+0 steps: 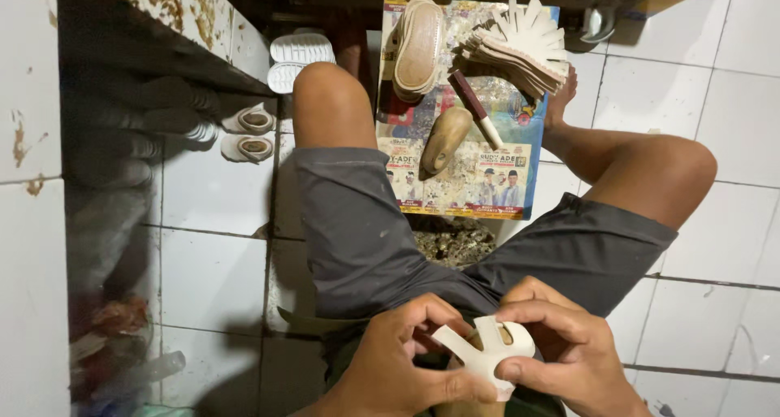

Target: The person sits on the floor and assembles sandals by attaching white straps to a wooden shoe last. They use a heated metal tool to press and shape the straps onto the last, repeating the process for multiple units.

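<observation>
Now both hands, left hand (pixel 398 360) & right hand (pixel 561 344), pinch the white cut-out sandal upper (pixel 486 352), shaping it; next likely needs firm, even pressing

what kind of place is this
Probably a small home shoemaking workshop: a wooden shoe last and stacked cream cut-out pieces lie on a printed sheet over a tiled floor.
</observation>
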Available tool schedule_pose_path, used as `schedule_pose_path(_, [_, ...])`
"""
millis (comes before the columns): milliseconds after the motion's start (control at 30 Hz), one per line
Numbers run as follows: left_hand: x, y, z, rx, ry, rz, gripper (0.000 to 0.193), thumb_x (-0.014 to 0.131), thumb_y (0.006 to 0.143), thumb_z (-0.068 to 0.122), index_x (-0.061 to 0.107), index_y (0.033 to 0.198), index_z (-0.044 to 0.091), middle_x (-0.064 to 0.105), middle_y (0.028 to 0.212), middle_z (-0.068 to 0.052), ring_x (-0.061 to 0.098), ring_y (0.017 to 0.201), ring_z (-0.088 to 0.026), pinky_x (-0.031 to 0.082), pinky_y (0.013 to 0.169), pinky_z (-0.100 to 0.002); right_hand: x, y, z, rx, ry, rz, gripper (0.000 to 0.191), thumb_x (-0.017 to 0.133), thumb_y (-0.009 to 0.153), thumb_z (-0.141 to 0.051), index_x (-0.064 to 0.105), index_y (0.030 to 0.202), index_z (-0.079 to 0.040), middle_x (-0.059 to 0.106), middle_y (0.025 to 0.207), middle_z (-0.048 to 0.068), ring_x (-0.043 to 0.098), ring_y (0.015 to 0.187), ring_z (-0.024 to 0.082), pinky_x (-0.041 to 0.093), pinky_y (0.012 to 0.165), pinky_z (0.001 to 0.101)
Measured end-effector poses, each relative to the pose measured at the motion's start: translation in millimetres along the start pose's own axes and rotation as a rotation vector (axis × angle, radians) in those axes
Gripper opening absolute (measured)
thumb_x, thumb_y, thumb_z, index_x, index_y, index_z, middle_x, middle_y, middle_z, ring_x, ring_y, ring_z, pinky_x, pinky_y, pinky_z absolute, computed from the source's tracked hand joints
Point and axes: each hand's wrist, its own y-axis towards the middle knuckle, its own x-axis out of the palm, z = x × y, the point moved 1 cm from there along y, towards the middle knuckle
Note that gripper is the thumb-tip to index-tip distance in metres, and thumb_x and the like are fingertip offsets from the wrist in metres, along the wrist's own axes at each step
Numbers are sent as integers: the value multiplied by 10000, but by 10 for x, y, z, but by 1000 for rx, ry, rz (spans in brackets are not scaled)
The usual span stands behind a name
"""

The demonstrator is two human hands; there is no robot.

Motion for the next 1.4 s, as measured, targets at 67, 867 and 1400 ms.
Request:
schedule_pose_path(67, [-16,-11,65,-30,69,5,306,836,833,165,689,1057,17,703,1011,-8,672,930,-78,543,811,-256,-5,-27,4,-30,-66,-8,436,891,759,-23,722,1147,81,656,1051,152,627,966,237,514,831,355])
schedule_pose_path(867, [-114,695,-482,-678,-806,-890,958,798,911,77,171,1624,201,465,1454,-125,477,1383,-233,410,1149,-394,-55,-138,26,-263,-16,-187,480,903,832,-165,780,1242,52,678,1032,145,660,1051,276,496,1066,493])
schedule_pose_path(1400, [-54,31,834,3,464,-133,139,711,938,137,696,977,5,714,967,-49,695,900,-128,548,803,-291,220,80,-257,185,80,-77,1177,931,700,-34,243,1656,-59,585,1019,115,582,939,192,472,876,350])
